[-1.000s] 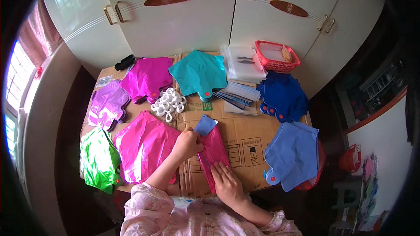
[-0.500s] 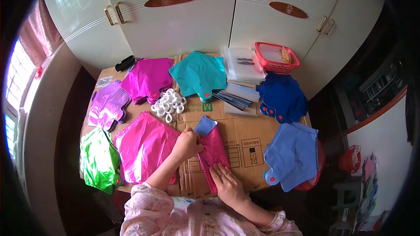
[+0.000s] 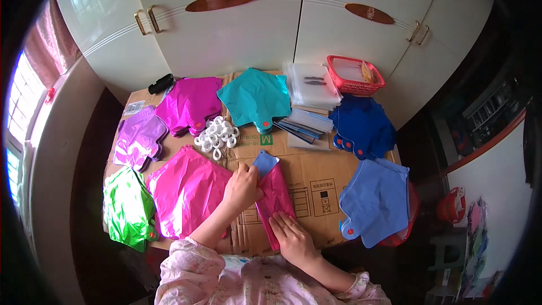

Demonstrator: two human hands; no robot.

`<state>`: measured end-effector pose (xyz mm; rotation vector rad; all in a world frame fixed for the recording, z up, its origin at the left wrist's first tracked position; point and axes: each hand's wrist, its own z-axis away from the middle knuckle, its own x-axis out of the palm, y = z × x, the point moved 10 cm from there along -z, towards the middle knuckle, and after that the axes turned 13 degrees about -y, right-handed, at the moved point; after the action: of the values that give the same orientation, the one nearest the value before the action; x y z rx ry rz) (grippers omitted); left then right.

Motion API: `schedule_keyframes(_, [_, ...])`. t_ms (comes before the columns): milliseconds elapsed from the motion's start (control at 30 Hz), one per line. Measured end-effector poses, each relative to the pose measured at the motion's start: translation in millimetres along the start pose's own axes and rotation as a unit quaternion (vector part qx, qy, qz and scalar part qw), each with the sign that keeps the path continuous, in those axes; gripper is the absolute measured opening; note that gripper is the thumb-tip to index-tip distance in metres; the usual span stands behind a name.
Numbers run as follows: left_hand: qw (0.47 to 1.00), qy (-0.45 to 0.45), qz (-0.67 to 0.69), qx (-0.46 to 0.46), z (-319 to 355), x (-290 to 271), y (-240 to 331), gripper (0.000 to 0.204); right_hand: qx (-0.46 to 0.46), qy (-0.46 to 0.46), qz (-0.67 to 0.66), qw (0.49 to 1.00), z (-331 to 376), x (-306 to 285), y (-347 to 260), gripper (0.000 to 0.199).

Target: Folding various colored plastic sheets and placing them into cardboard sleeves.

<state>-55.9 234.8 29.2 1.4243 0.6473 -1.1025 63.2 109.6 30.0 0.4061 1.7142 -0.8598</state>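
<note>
A folded strip of pink foil balloon lies on the cardboard-covered table in front of me, with a light blue piece at its far end. My left hand presses on the strip's left edge near the top. My right hand lies flat, fingers together, on its near end. A flat pink foil balloon is just left of my left hand.
Foil balloon stacks ring the table: green, purple, magenta, teal, dark blue, light blue. White plastic rings, clear bags, a red basket, white cupboard doors behind.
Nearly nothing differs; both hands stay on the pink strip, the right hand shifted slightly along its near end.
</note>
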Motion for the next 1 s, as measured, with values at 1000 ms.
schedule_keyframes(1000, [0.977,-0.147,-0.132,0.084,-8.3,43.7,46.7,0.071,-0.007,-0.001,0.0,1.0,2.0,1.6,-1.4,0.044])
